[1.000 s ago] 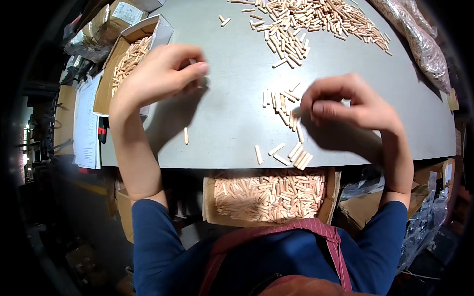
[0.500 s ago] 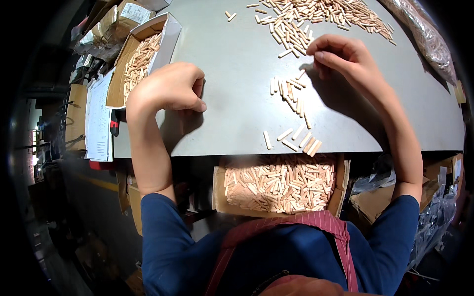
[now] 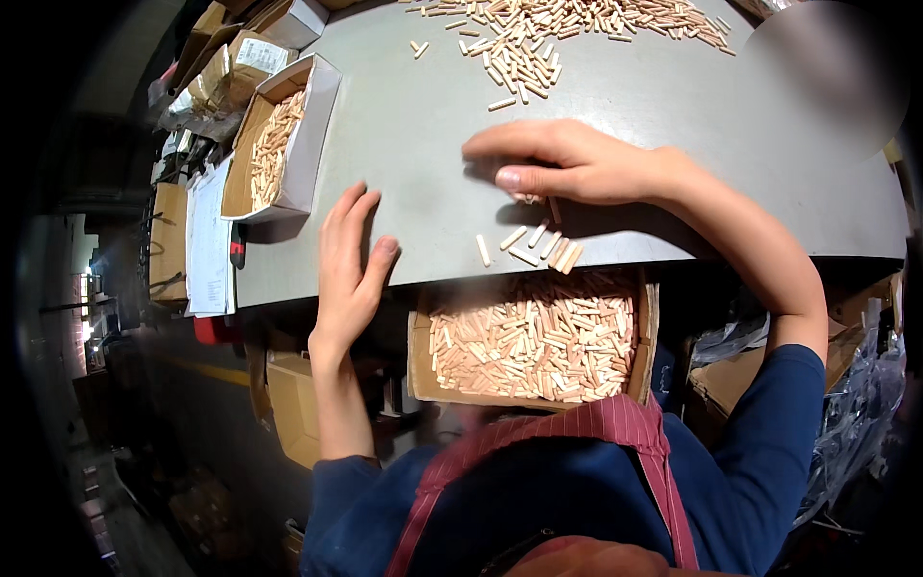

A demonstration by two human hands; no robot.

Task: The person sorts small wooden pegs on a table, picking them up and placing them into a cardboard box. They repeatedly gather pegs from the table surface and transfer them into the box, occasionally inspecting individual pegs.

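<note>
Here's the right hand reaching in from the right, low over the middle of the bench, fingers stretched out together toward the left and the thumb apart beneath them, released rather than clenched; a few dowels peek out under it, though its palm side is hidden. Over on the left, the left hand hovers by the near edge, fingers loosely spread, nothing in its grasp. Between the hands and slightly nearer lie the loose wooden dowels, scattered close to the edge, a few side by side. Just below that edge sits an open carton, loaded with more dowels. Look far: a broad dowel pile spreads across the bench, a couple of strays off to its left. And at far left, a white-sided box holds dowels too, with paper sheets just nearer.
</note>
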